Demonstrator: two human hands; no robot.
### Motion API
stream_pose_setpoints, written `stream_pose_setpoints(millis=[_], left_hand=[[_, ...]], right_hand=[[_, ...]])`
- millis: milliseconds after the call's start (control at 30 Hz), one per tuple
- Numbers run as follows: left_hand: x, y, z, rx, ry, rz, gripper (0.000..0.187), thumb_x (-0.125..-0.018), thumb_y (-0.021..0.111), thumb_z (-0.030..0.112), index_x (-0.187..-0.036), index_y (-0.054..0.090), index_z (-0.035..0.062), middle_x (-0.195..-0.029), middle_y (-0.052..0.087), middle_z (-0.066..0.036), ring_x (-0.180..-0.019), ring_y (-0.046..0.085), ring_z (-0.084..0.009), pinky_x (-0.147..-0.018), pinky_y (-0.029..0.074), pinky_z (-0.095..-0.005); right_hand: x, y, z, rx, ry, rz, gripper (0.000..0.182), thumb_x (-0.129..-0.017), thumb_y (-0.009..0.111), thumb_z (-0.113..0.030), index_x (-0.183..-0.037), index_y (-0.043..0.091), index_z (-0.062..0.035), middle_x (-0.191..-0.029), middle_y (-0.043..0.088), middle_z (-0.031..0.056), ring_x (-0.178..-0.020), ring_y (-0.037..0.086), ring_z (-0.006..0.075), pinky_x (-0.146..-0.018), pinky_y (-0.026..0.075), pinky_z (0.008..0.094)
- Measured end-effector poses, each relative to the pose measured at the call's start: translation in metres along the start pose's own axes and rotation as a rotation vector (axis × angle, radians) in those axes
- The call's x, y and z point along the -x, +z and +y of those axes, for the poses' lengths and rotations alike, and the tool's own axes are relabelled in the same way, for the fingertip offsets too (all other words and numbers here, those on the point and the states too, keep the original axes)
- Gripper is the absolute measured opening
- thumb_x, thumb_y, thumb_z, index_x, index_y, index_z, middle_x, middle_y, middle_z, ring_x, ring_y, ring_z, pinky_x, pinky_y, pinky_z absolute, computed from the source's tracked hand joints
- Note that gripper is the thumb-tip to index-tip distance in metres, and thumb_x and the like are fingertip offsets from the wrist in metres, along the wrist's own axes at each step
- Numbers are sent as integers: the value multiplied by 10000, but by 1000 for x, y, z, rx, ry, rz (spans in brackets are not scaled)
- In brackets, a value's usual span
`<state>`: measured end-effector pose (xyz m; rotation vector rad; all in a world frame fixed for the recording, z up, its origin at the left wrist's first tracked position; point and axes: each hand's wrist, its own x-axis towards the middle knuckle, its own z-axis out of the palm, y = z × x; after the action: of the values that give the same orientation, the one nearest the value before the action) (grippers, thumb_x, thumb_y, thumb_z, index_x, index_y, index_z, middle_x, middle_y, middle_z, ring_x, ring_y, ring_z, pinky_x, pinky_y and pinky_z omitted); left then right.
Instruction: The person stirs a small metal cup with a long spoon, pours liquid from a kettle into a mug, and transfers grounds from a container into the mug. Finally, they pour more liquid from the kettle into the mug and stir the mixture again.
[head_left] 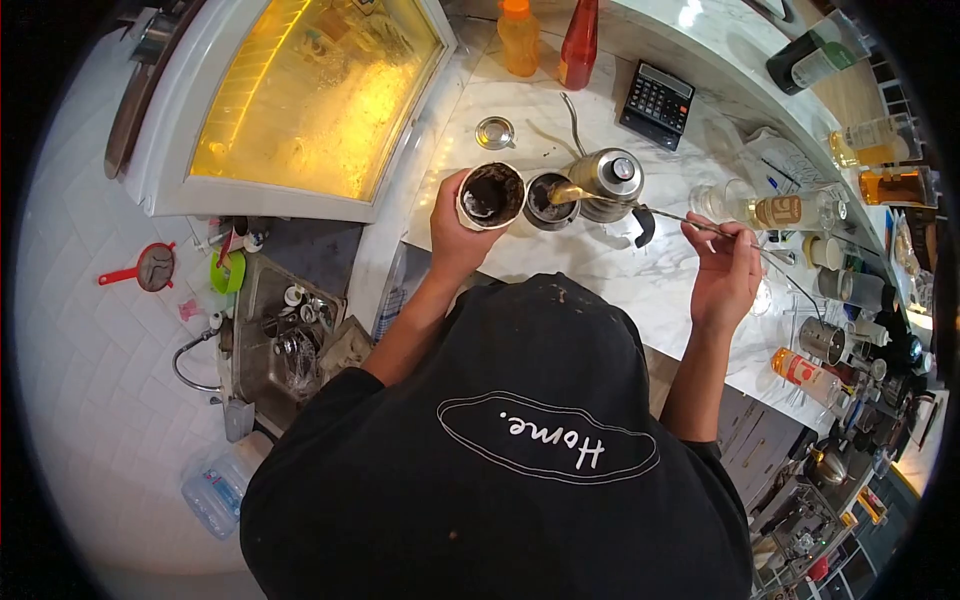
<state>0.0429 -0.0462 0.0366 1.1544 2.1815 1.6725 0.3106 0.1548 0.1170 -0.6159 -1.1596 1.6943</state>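
Observation:
A white-rimmed cup (465, 207) with dark contents is held in my left hand (457, 232), its mouth facing up. My right hand (722, 268) pinches the thin handle of a long spoon (565, 192). The spoon's bowl is over a metal cup (549, 213) that also has something dark inside. Right beside that cup stands a steel gooseneck kettle (612, 176) with its lid on. A small round metal lid or dish (495, 133) lies on the marble counter (590, 262).
Behind the kettle are a calculator (657, 104), a red bottle (580, 50) and an orange bottle (518, 40). Jars (790, 211) and an orange-labelled bottle (806, 375) stand right. A lit glass-fronted case (310, 100) and a sink (262, 345) are left.

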Motion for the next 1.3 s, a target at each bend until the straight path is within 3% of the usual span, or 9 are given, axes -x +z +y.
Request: stream_pose_setpoints(millis=[33, 333, 533, 667, 833, 933, 1000, 1300], left_hand=[[-2, 0, 6, -16, 22, -1, 770, -706, 937, 69, -1330, 490, 6, -1226, 635, -129, -1129, 653, -209, -977, 534, -345], [-3, 2, 1, -27, 46, 4, 758, -714, 928, 56, -1335, 496, 4, -1214, 644, -128, -1125, 656, -212, -972, 535, -345], [0, -1, 3, -92, 56, -14, 753, -705, 923, 42, -1331, 504, 13, -1219, 652, -120, -1125, 657, -213, -979, 531, -345], [-2, 4, 7, -44, 123, -33, 752, -701, 921, 36, -1329, 509, 16, -1241, 645, -126, -1131, 658, -217, -983, 529, -343], [-6, 8, 21, -15, 186, -57, 761, -702, 925, 46, -1337, 507, 16, -1251, 640, -132, -1142, 658, -226, -990, 527, -343], [-9, 10, 30, 44, 197, -37, 779, -640, 965, 95, -1297, 549, 46, -1274, 625, -145, -1151, 650, -304, -966, 537, -382], [-12, 8, 32, 22, 209, -53, 785, -636, 967, 94, -1299, 549, 46, -1277, 625, -143, -1158, 650, -300, -978, 536, -380], [-16, 4, 42, 128, 164, -170, 810, -667, 920, 23, -1369, 515, 22, -1305, 627, -141, -1194, 640, -242, -1026, 515, -353]], right_hand=[[1, -3, -1, -32, 21, 29, 304, -1109, 399, -219, -1082, 585, 20, -880, 714, 205, -1044, 700, 430, -953, 561, 522], [6, -14, 12, -73, 56, 72, 297, -1106, 405, -222, -1080, 578, 17, -875, 717, 204, -1032, 702, 427, -965, 556, 522], [10, -9, 9, -82, -34, 116, 312, -1126, 407, -234, -1101, 577, 27, -914, 732, 221, -984, 720, 408, -962, 564, 513], [16, 13, -4, -67, -88, 51, 309, -1131, 381, -216, -1077, 565, 26, -905, 736, 222, -953, 731, 371, -952, 570, 503], [35, 52, -4, 221, -246, -53, 276, -1126, 370, -171, -1038, 547, 22, -934, 738, 251, -853, 739, 326, -974, 550, 504], [38, 64, 1, 322, -387, -159, 244, -1112, 401, -151, -1043, 555, 26, -966, 743, 254, -797, 740, 287, -985, 535, 511], [38, 69, 1, 325, -445, -219, 239, -1107, 408, -145, -1044, 561, 28, -956, 745, 249, -804, 741, 278, -985, 533, 514], [33, 74, -7, 364, -556, -252, 249, -1083, 454, -120, -1006, 618, 51, -861, 737, 220, -881, 751, 333, -969, 530, 550]])
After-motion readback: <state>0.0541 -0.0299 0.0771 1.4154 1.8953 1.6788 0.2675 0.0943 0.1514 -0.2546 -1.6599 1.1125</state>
